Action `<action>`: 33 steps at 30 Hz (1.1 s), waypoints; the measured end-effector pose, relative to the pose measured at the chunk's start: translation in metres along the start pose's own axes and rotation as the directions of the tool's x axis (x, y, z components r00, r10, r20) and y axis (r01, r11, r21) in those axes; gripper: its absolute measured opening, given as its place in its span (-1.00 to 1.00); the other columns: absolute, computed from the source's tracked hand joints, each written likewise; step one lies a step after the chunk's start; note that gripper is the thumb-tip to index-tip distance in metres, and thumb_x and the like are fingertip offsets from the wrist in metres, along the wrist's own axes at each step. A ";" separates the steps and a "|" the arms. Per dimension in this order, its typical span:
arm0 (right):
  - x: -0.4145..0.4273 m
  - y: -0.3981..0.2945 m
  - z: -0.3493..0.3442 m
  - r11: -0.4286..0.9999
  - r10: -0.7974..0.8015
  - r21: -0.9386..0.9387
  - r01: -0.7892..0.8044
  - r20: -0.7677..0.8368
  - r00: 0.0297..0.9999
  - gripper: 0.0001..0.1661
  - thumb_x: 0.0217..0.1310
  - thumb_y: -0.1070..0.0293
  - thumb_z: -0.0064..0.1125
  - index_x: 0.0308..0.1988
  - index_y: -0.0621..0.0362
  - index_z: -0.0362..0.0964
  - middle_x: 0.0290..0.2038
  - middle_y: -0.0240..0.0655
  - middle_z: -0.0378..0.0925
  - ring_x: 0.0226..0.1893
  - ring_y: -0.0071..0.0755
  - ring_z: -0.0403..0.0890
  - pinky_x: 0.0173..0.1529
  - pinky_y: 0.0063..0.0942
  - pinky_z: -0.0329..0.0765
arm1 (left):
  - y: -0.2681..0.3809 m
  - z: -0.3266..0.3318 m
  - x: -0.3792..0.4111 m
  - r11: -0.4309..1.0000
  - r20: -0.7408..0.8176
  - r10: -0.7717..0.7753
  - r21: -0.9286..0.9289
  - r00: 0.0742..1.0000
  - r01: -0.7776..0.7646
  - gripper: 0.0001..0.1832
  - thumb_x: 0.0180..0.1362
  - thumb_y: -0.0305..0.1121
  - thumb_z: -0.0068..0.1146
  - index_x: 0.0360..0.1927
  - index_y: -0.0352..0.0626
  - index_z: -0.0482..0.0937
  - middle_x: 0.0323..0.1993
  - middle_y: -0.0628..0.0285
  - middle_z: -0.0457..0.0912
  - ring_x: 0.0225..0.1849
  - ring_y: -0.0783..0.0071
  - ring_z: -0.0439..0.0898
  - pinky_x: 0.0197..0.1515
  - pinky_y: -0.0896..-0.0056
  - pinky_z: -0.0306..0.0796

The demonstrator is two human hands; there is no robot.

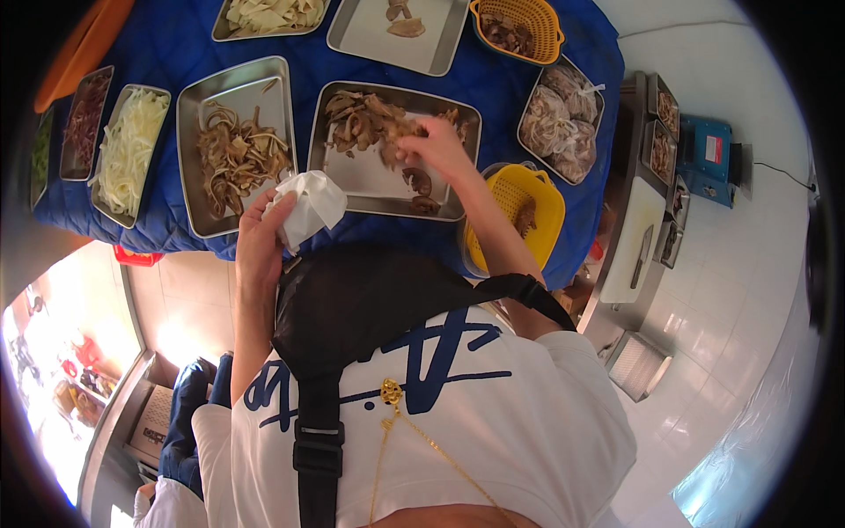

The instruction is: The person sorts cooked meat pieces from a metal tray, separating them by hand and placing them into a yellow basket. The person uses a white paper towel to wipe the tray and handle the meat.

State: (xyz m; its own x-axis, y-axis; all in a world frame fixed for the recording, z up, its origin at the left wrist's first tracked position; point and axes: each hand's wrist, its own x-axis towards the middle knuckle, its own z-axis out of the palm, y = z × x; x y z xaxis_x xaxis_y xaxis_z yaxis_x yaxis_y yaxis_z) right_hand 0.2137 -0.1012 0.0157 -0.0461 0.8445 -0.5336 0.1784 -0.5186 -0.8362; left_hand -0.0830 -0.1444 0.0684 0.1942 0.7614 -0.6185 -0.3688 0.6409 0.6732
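My left hand [263, 228] grips a crumpled white paper or bag [310, 206] near the corner between two metal trays. In the centre metal tray [370, 203], my right hand [429, 145] has its fingers bent down at sliced brown meat [370, 119]; whether they pinch a piece is blurred. Curled dark pieces [419, 187] lie below that hand. The tray to the left [188, 112] holds brown strips [241, 155]. Under my right forearm, a yellow basket [551, 204] with a brown piece in it sits in a clear container.
Trays of white shreds [132, 148] and dark red shreds [86, 125] stand left. At right are a tray of bagged meat [558, 125] and a cutting board [630, 237] with a knife [640, 257]. Another person's jeans [185, 416] show at lower left.
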 end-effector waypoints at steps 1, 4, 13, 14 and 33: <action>-0.002 -0.009 0.001 0.989 -0.034 0.146 0.030 0.022 0.999 -0.69 0.05 0.53 0.14 -0.13 0.38 0.43 -0.34 -0.26 0.60 -0.39 -0.44 0.64 -0.30 -0.58 0.57 | -0.001 -0.001 -0.001 1.000 -0.019 -0.006 0.003 1.000 0.006 -0.76 0.16 -0.42 0.14 -0.12 -0.31 0.51 -0.28 0.21 0.63 -0.31 0.55 0.60 -0.25 0.59 0.46; -0.006 -0.045 0.003 0.934 -0.050 0.358 0.024 0.065 0.997 -0.71 0.05 0.51 0.17 -0.16 0.37 0.46 -0.31 -0.27 0.59 -0.36 -0.49 0.61 -0.28 -0.60 0.58 | 0.001 0.000 0.003 1.000 -0.043 0.017 0.004 0.999 -0.017 -0.75 0.16 -0.42 0.14 -0.12 -0.32 0.52 -0.30 0.22 0.63 -0.33 0.56 0.60 -0.27 0.59 0.46; -0.018 -0.069 0.057 0.868 -0.455 -0.284 0.407 -0.127 0.881 -0.75 -0.10 0.42 0.23 -0.38 0.36 0.43 -0.54 -0.09 0.52 -0.56 -0.17 0.52 -0.42 -0.35 0.44 | 0.008 0.078 0.039 0.669 -0.014 0.533 0.619 0.846 -0.412 -0.75 0.12 -0.37 0.18 -0.17 -0.30 0.59 -0.43 0.21 0.64 -0.39 0.60 0.52 -0.29 0.51 0.42; -0.024 -0.076 0.068 0.860 -0.477 -0.311 0.405 -0.205 0.854 -0.74 -0.15 0.41 0.22 -0.44 0.38 0.39 -0.56 0.00 0.46 -0.57 0.00 0.47 -0.42 -0.26 0.41 | 0.008 0.085 0.038 0.657 -0.020 0.549 0.628 0.835 -0.417 -0.77 0.12 -0.38 0.17 -0.19 -0.29 0.59 -0.45 0.23 0.63 -0.40 0.61 0.51 -0.31 0.51 0.41; 0.068 -0.099 -0.028 0.385 -0.861 -0.860 0.334 -0.205 0.465 -0.77 0.02 0.33 0.16 -0.47 0.31 0.43 -0.58 -0.18 0.46 -0.53 -0.14 0.55 -0.40 -0.26 0.50 | 0.016 0.012 0.011 0.990 -0.053 0.141 0.019 0.989 -0.140 -0.81 0.19 -0.45 0.11 -0.16 -0.33 0.55 -0.32 0.22 0.63 -0.37 0.58 0.59 -0.32 0.59 0.45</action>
State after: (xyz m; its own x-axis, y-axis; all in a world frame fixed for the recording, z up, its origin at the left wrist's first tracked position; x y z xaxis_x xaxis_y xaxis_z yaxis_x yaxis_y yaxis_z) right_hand 0.2210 0.0109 0.0655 0.0260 0.8670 0.4977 0.8988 0.1977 -0.3914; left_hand -0.0759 -0.1243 0.0767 0.0922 0.8378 -0.5382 -0.3754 0.5299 0.7605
